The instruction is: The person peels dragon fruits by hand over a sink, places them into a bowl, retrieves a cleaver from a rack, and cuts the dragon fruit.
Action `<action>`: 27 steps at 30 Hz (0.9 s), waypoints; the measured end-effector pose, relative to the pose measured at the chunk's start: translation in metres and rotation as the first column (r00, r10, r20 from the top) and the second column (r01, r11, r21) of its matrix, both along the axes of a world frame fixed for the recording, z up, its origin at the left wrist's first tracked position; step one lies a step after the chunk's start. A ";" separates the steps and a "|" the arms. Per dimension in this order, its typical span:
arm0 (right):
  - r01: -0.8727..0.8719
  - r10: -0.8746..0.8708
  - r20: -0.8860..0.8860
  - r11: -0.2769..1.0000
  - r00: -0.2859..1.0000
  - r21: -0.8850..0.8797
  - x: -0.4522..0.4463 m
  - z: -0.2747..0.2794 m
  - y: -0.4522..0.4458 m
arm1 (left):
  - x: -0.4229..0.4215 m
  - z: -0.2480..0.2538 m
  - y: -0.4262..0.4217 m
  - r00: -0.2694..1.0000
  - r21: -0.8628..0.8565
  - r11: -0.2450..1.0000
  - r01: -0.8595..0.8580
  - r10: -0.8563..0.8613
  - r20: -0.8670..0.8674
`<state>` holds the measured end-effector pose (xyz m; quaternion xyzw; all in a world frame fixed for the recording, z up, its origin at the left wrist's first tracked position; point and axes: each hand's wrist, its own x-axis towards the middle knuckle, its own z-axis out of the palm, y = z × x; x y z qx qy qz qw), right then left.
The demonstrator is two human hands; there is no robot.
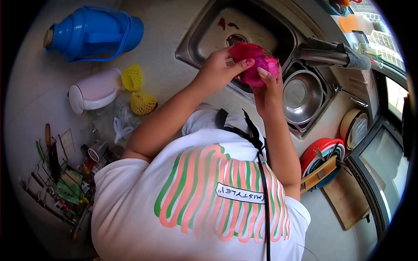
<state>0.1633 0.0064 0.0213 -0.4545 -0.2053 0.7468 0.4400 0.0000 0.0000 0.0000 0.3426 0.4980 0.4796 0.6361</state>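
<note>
A bright pink dragon fruit (261,71) is held up over the near edge of the metal sink (185,51). Its skin looks loosened, with a flap standing out on the left. My left hand (224,67) grips that flap, thumb on its front. From below and the right, my right hand (270,85) wraps round the fruit with the thumb on its face. Small dark red scraps (222,24) lie in the sink near the drain.
Right of the sink basin sits a metal bowl (300,93), with a faucet (357,101) beside it. On the left are a blue thermos (98,35), a pink-white kettle (98,89) and yellow foam nets (141,103). Stacked basins (320,145) stand at lower right.
</note>
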 end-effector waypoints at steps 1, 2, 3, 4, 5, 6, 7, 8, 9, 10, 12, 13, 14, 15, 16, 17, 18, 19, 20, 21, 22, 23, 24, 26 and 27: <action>-0.003 0.003 0.034 1.000 0.999 0.009 -0.001 0.004 0.000 | 0.001 -0.001 -0.003 0.999 -0.021 1.000 0.011 -0.012 -0.050; -0.005 0.004 0.068 1.000 0.998 0.018 -0.001 0.006 0.000 | 0.003 0.001 -0.005 0.995 -0.043 0.999 0.022 -0.027 -0.099; 0.001 -0.006 0.103 0.999 0.995 0.044 0.004 0.005 0.005 | 0.012 -0.001 0.000 0.993 0.034 0.999 -0.013 0.017 -0.119; 0.010 -0.014 0.103 0.999 0.995 0.038 0.004 0.003 0.003 | 0.014 0.006 -0.001 0.983 0.079 0.996 -0.045 0.058 -0.172; 0.018 -0.021 0.103 0.999 0.994 0.028 0.003 0.002 0.000 | 0.017 0.013 -0.004 0.970 0.122 0.990 -0.074 0.100 -0.222; 0.027 -0.029 0.089 0.999 0.996 0.026 0.003 0.001 -0.002 | 0.018 0.017 -0.006 0.942 0.145 0.986 -0.086 0.128 -0.311; 0.033 -0.035 0.079 0.999 0.996 0.029 0.003 0.001 -0.003 | 0.021 0.020 -0.007 0.907 0.173 0.980 -0.097 0.159 -0.391; 0.040 -0.042 0.068 0.999 0.997 0.034 0.003 0.000 -0.004 | 0.023 0.021 -0.007 0.863 0.204 0.973 -0.105 0.191 -0.467; 0.045 -0.046 0.040 0.999 0.998 0.017 0.002 -0.003 -0.004 | 0.024 0.018 -0.006 0.830 0.265 0.957 -0.115 0.239 -0.504; 0.051 -0.051 0.013 0.999 0.999 -0.002 0.002 -0.006 -0.006 | 0.024 0.012 -0.006 0.794 0.324 0.939 -0.120 0.286 -0.536; 0.027 -0.027 -0.012 0.999 1.000 -0.020 0.003 -0.011 -0.009 | 0.025 0.009 -0.007 0.763 0.367 0.921 -0.129 0.329 -0.556; -0.002 0.002 -0.013 1.000 1.000 -0.018 0.003 -0.012 -0.010 | 0.024 0.010 -0.007 0.770 0.353 0.926 -0.136 0.324 -0.551; -0.032 0.032 -0.013 0.999 0.999 -0.014 0.004 -0.014 -0.010 | 0.023 0.011 -0.007 0.776 0.342 0.929 -0.144 0.321 -0.543; -0.033 0.032 -0.030 0.999 0.999 -0.023 0.004 -0.014 -0.011 | 0.021 0.013 -0.007 0.795 0.301 0.941 -0.154 0.299 -0.528; -0.032 0.030 -0.047 0.999 0.998 -0.033 0.004 -0.014 -0.013 | 0.019 0.015 -0.008 0.814 0.259 0.952 -0.161 0.276 -0.511; -0.030 0.028 -0.062 0.999 0.998 -0.042 0.003 -0.014 -0.013 | 0.018 0.017 -0.008 0.833 0.217 0.962 -0.166 0.254 -0.491; -0.032 0.029 -0.064 0.998 0.997 -0.048 0.003 -0.013 -0.013 | 0.017 0.018 -0.008 0.859 0.181 0.966 -0.185 0.248 -0.448; -0.043 0.040 -0.079 0.998 0.996 -0.041 0.003 -0.013 -0.012 | 0.016 0.018 -0.008 0.883 0.145 0.969 -0.201 0.243 -0.402; -0.053 0.050 -0.093 0.998 0.994 -0.034 0.004 -0.012 -0.012 | 0.015 0.019 -0.007 0.904 0.107 0.971 -0.215 0.239 -0.355; -0.063 0.060 -0.106 0.998 0.993 -0.027 0.005 -0.012 -0.012 | 0.013 0.019 -0.007 0.931 0.058 0.974 -0.221 0.228 -0.283; -0.063 0.060 -0.126 0.998 0.990 -0.026 0.005 -0.011 -0.012 | 0.010 0.019 -0.006 0.953 0.008 0.975 -0.223 0.220 -0.210; -0.064 0.060 -0.147 0.998 0.987 -0.024 0.005 -0.009 -0.012 | 0.008 0.018 -0.006 0.967 -0.043 0.974 -0.222 0.214 -0.135; -0.065 0.060 -0.168 0.998 0.984 -0.023 0.005 -0.009 -0.012 | 0.008 0.017 -0.005 0.970 -0.068 0.969 -0.238 0.234 -0.063; -0.092 0.080 -0.239 0.995 0.968 -0.036 0.009 -0.010 -0.010 | 0.008 0.014 -0.003 0.958 -0.120 0.956 -0.266 0.277 0.080; -0.103 0.088 -0.275 0.994 0.958 -0.042 0.012 -0.011 -0.010 | 0.007 0.014 -0.002 0.956 -0.135 0.956 -0.261 0.276 0.104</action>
